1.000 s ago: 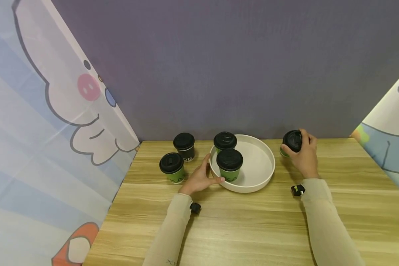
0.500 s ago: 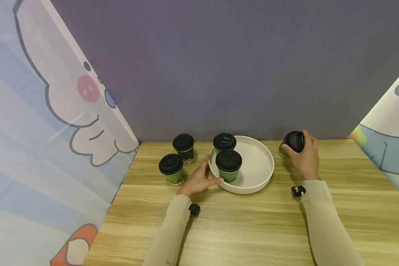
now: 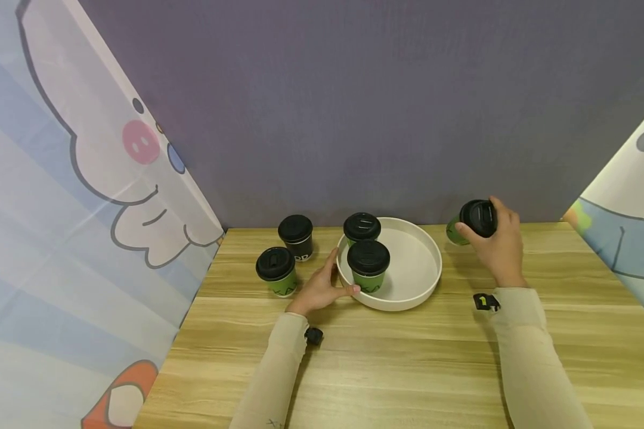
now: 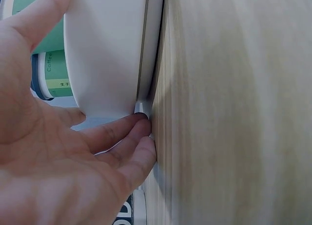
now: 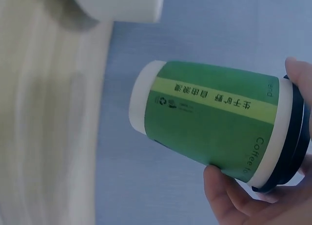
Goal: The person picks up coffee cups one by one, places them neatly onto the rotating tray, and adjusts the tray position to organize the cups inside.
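Observation:
My right hand (image 3: 496, 247) grips a green paper coffee cup (image 5: 209, 118) by its black lid and upper side. The cup is tilted, and its white base is clear of the tabletop in the right wrist view. My left hand (image 3: 322, 289) holds the left side of a round white tray (image 3: 414, 262), thumb over the rim and fingers along the outer wall, as the left wrist view shows. Two lidded green cups stand inside the tray: a front cup (image 3: 369, 265) and a back cup (image 3: 362, 226).
Left of the tray, on the wooden table (image 3: 386, 369), stand a green lidded cup (image 3: 276, 271) and a dark lidded cup (image 3: 296, 236). A grey panel (image 3: 354, 119) rises behind the table. Cartoon-printed cloth (image 3: 86, 238) hangs at the left side.
My right hand has raised the cup off the table and moved it slightly back and right, tilting it more. The left hand and the tray stay in place.

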The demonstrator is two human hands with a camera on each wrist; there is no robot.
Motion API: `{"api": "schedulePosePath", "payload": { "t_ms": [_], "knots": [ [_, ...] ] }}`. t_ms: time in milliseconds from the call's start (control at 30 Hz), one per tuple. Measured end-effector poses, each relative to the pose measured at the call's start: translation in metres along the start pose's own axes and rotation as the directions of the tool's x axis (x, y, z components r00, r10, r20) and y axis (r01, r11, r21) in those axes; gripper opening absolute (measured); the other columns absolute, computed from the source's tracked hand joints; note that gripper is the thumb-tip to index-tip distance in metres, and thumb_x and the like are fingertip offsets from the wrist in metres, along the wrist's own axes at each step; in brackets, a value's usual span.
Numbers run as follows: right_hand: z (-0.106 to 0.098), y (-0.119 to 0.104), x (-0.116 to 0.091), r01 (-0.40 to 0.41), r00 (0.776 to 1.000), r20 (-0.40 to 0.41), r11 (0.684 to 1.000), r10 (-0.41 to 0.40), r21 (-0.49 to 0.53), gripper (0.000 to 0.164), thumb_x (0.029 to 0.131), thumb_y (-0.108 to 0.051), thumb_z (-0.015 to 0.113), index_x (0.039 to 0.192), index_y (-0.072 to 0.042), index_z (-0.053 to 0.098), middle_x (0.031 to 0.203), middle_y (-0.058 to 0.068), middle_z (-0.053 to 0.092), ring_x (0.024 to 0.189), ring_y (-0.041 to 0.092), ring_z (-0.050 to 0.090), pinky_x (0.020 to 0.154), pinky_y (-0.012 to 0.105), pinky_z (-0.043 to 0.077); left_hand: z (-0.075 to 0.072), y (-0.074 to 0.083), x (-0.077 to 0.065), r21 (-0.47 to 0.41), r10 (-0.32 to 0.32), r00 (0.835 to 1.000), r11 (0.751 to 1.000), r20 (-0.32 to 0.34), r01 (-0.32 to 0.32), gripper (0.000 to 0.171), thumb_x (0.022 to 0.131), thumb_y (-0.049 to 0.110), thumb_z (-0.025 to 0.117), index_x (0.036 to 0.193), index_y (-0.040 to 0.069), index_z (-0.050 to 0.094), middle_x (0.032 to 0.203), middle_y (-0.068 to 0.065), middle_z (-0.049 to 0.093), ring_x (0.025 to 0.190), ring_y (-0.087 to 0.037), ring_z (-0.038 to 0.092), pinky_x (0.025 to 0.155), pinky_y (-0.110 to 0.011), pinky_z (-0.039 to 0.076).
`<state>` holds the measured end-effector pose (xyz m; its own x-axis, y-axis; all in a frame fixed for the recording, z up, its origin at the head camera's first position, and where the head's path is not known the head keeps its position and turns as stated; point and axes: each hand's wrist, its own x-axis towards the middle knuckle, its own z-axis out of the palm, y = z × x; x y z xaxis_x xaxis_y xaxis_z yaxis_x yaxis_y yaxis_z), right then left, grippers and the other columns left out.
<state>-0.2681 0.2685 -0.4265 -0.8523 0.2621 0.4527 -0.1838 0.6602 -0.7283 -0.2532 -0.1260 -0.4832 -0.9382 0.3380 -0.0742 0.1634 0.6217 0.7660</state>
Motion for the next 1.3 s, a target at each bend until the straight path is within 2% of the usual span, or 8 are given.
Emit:
{"api": "schedulePosePath", "payload": {
  "t_ms": [300,433,567,733,1000,1300],
  "knots": [
    [-0.011,-0.030,-0.003,0.075,0.997,0.012,0.997,-0.075,0.029,0.091,0.085,-0.030,0.085,0.160,-0.019,0.036,0.152,0.031,0.041,0.133,0.056,0.042,0.108,0.074,0.032,-0.002,0.001,0.000,0.006,-0.007,1.000,1.000,0.004,0.007,0.115,0.084,0.060,0.078,0.167,0.027,0.005,0.168,-0.013,0.030,0.153,-0.036,0.032,0.122,-0.056,0.030],
    [-0.016,-0.042,-0.005,0.091,0.993,0.075,0.996,-0.091,0.006,0.092,0.085,-0.035,0.085,0.161,-0.020,0.036,0.153,0.031,0.040,0.133,0.057,0.043,0.105,0.075,0.033,-0.003,0.001,0.001,0.002,-0.006,1.000,1.000,0.008,0.006,0.113,0.085,0.058,0.077,0.167,0.026,0.005,0.167,-0.013,0.031,0.154,-0.036,0.031,0.123,-0.055,0.029],
    [-0.020,-0.052,-0.007,0.101,0.979,0.177,0.995,-0.098,-0.012,0.094,0.085,-0.039,0.084,0.162,-0.019,0.033,0.152,0.032,0.039,0.131,0.058,0.043,0.102,0.076,0.034,-0.004,0.000,0.002,-0.010,-0.009,1.000,1.000,0.014,0.009,0.111,0.087,0.057,0.076,0.167,0.025,0.005,0.167,-0.014,0.032,0.154,-0.035,0.030,0.124,-0.055,0.027],
    [-0.019,-0.061,-0.009,0.107,0.952,0.290,0.994,-0.093,-0.032,0.096,0.086,-0.044,0.083,0.163,-0.021,0.031,0.153,0.031,0.039,0.133,0.057,0.042,0.102,0.075,0.035,-0.005,-0.002,0.001,-0.041,-0.004,1.000,0.999,0.024,0.005,0.106,0.090,0.055,0.074,0.167,0.027,0.005,0.164,-0.012,0.038,0.154,-0.031,0.032,0.125,-0.054,0.026],
    [-0.010,-0.071,-0.015,0.156,0.915,0.381,0.987,-0.130,-0.037,0.094,0.084,-0.043,0.084,0.160,-0.015,0.036,0.142,0.029,0.048,0.121,0.050,0.052,0.098,0.068,0.043,-0.005,-0.007,0.001,-0.060,0.017,0.999,0.998,0.032,-0.015,0.097,0.096,0.051,0.068,0.167,0.028,0.005,0.161,-0.013,0.043,0.151,-0.028,0.038,0.124,-0.052,0.029],
    [0.004,-0.081,-0.023,0.235,0.825,0.540,0.970,-0.166,-0.060,0.096,0.086,-0.053,0.079,0.161,-0.014,0.032,0.142,0.026,0.049,0.124,0.049,0.055,0.101,0.067,0.045,-0.006,-0.009,0.002,-0.089,0.047,0.999,0.995,0.027,-0.044,0.084,0.103,0.040,0.061,0.167,0.026,0.008,0.156,-0.013,0.050,0.147,-0.030,0.044,0.122,-0.052,0.033]
  ]
}}
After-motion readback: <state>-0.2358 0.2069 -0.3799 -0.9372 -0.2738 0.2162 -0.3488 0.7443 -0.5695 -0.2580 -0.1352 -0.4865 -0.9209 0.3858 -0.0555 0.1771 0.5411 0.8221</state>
